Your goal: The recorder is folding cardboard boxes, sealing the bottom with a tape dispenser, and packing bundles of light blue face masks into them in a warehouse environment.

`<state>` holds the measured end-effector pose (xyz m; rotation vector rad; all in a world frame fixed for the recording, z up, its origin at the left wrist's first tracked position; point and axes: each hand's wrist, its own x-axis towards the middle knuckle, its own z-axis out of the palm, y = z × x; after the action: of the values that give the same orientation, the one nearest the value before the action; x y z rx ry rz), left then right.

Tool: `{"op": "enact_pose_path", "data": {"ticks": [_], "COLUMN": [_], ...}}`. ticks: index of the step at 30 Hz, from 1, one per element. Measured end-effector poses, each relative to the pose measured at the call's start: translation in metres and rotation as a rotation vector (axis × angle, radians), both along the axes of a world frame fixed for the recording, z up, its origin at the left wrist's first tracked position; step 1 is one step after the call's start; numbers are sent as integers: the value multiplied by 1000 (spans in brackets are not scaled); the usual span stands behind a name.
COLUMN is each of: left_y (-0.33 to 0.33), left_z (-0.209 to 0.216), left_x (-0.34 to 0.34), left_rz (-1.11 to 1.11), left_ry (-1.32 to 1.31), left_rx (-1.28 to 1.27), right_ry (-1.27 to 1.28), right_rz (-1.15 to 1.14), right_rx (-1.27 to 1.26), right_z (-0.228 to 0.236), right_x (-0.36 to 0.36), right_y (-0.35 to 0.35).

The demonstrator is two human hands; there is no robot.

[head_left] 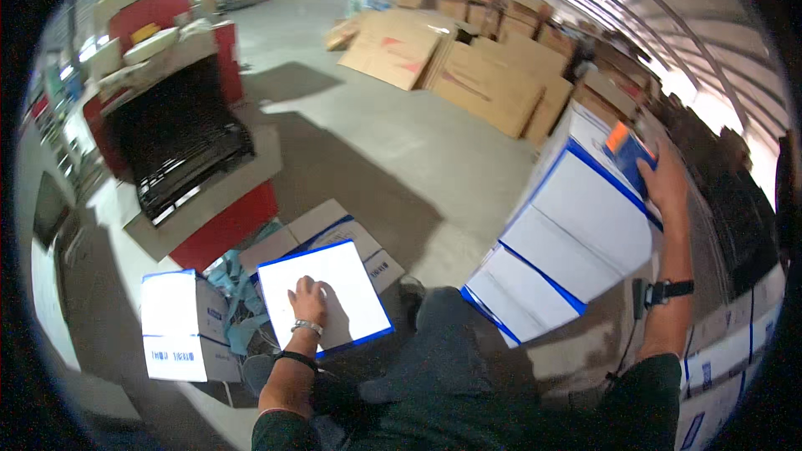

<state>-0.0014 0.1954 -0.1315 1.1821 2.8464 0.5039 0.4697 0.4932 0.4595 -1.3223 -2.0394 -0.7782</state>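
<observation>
While the left hand (307, 299) lies flat, fingers spread, on a white blue-edged sheet (322, 294) sitting on an open cardboard box (376, 255), the right hand (666, 177) reaches up, arm stretched, fingers closed round a small blue and orange packet (628, 153) atop a tall stack of white flat boxes (568, 234).

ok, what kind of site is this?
Most likely a warehouse or packing hall: flattened brown cardboard sheets stacked on a wide concrete floor, white blue-edged cartons piled at the right hand, and a red machine with a black roller bed.
</observation>
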Motion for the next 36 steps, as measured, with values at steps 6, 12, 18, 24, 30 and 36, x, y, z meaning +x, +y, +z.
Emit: {"op": "enact_pose_path", "data": {"ticks": [6, 12, 18, 24, 30, 36], "left_y": [-19, -21, -7, -27, -30, -38], "left_z": [61, 13, 61, 48, 74, 88], "left_x": [34, 19, -8, 8, 7, -3], "left_rz": [24, 11, 86, 34, 66, 385], "left_ry": [-60, -24, -345, -9, -103, -1351], "left_rx": [88, 82, 619, 684, 674, 990], "right_ry": [33, 230, 152, 7, 60, 31], "right_rz": [20, 487, 1156, 1289, 1193, 1217], "right_rx": [-287, -312, -791, -1766, -2122, -2205], "right_z": [-1, 11, -92, -338, -435, -434], "right_x": [39, -52, -187, -316, -358, -366], "right_y": [64, 14, -37, -59, -85, -83]}}
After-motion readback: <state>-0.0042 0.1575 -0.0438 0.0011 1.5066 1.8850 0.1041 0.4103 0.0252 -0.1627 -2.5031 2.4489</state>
